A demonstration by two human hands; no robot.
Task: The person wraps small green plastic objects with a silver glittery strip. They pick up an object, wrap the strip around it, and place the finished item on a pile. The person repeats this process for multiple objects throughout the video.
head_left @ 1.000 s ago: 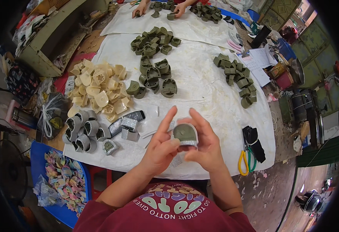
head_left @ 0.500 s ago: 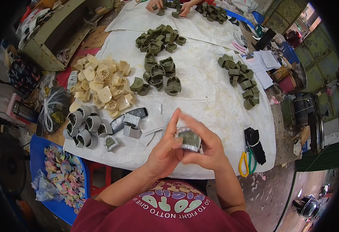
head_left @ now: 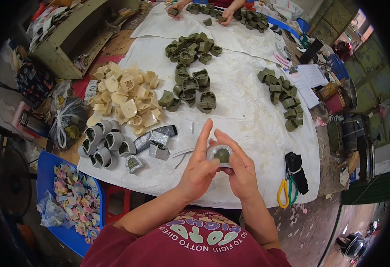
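Over the near part of the table both hands hold one green shoe heel [head_left: 222, 155] with a silver-grey covering round its side. My left hand [head_left: 198, 172] presses its thumb against the left side, its index finger stretched upward. My right hand [head_left: 241, 172] closes round the right side with fingers and thumb. To the left lie a covered heel on its own [head_left: 134, 164] and a cluster of grey-covered heels [head_left: 102, 143]. Between those and my hands are a small silver block [head_left: 159, 145], a dark curved strip [head_left: 142, 142] and pale thin strips [head_left: 180, 153].
Beige moulded pieces [head_left: 127, 95] are heaped at left. Bare green heels [head_left: 189, 84] stand mid-table, others [head_left: 284, 98] at right. Scissors [head_left: 284, 191] lie by black cloth [head_left: 296, 172]. A blue tray [head_left: 48, 178] holds colourful scraps. Across the table, another person's hands [head_left: 227, 16] handle green heels.
The held heel has turned so that its green face shows more roundly, and both hands have shifted slightly. The whole view has moved a little. The other person's hands have moved apart somewhat.
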